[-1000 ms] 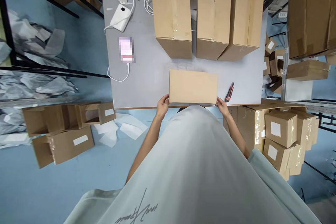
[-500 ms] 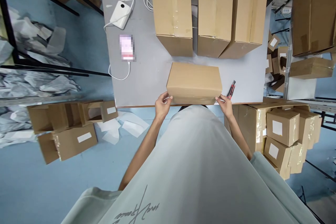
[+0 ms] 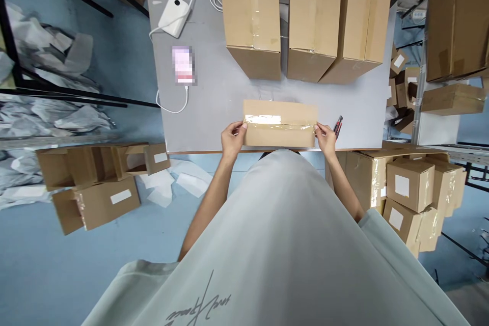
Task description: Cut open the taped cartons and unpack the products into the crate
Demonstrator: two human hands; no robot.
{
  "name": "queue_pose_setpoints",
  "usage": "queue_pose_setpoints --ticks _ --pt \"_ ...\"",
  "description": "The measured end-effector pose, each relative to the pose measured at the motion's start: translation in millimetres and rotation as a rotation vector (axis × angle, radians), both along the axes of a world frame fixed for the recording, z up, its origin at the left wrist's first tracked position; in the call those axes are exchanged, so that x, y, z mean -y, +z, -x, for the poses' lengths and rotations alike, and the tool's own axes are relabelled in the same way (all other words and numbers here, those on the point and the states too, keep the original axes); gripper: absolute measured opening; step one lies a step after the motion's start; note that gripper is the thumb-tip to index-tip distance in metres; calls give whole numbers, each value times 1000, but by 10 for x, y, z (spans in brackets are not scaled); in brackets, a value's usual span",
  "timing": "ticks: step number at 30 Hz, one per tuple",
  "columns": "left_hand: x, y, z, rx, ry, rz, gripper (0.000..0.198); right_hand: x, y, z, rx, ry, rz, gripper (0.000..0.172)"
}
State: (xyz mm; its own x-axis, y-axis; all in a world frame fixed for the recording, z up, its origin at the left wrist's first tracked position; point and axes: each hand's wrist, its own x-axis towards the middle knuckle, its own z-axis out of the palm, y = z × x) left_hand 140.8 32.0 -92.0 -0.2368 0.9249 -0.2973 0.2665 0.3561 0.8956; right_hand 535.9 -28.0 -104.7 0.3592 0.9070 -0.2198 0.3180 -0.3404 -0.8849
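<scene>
A small cardboard box [image 3: 280, 135] is held at the table's front edge, its face with a strip of clear tape along the seam turned up to me. My left hand [image 3: 233, 138] grips its left end between thumb and fingers. At the right end, my right hand [image 3: 325, 138] pinches the box the same way. Just beyond the right hand lies a red and black box cutter [image 3: 338, 126] on the grey table [image 3: 206, 127].
Tall taped cartons [image 3: 252, 10] stand across the back of the table. A phone [image 3: 183, 64] on a white cable and a white power bank [image 3: 174, 15] lie at the left. Stacked boxes [image 3: 410, 183] stand at the right, open cartons [image 3: 109, 204] on the left floor.
Both hands have turned the small box, so its taped seam now faces up where a plain side showed before. The hands have risen slightly with it.
</scene>
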Motion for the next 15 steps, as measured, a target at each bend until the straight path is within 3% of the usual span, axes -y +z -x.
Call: queue_pose_setpoints --ticks 5,11,15 --pt "114 -244 130 34 38 175 53 232 -228 -42 -185 -28 100 75" --pt "316 -427 25 -5 -103 212 70 434 -429 123 -209 125 168 62" --pt "374 -445 -96 -16 -197 197 70 431 -434 209 -220 116 167 55"
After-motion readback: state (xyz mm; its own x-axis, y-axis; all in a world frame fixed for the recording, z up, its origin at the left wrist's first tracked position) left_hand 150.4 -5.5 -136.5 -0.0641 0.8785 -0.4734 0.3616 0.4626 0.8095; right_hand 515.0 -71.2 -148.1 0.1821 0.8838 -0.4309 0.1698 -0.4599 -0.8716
